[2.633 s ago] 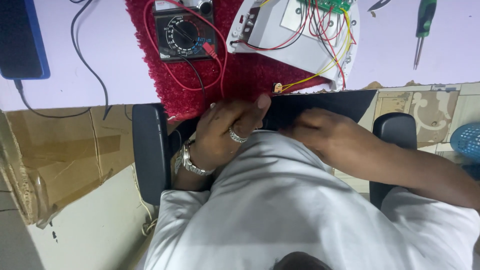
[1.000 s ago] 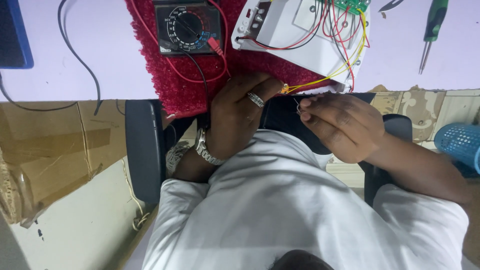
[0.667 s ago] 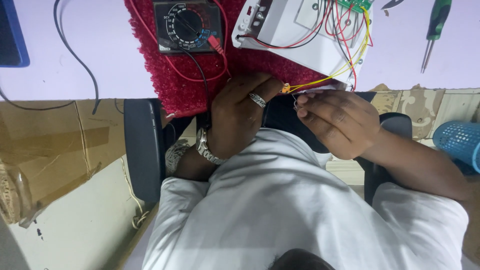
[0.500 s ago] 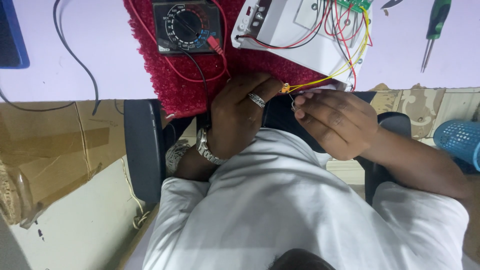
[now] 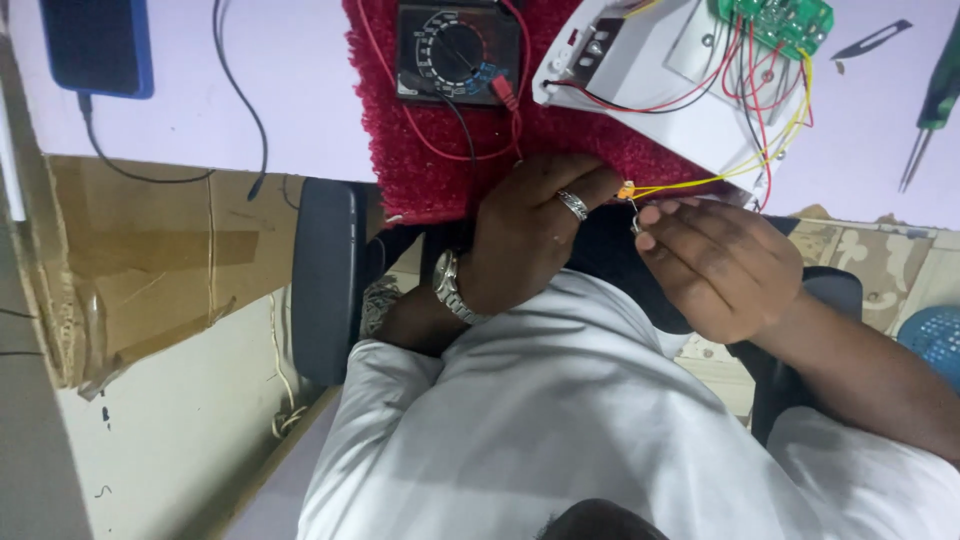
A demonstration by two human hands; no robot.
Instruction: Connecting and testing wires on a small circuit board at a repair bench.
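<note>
Pinching yellow wires between both curled hands, left hand and right hand.

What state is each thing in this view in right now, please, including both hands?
Left hand: closed on the yellow wires.
Right hand: fingertips pinched at the wire ends.
Thin yellow wires: stretched from the board to the hands.
White plastic casing: opened, wiring exposed.
Green circuit board: bare, wires attached.
Black dial multimeter: leads plugged in.
Blue-cased phone: cable plugged in.
</note>
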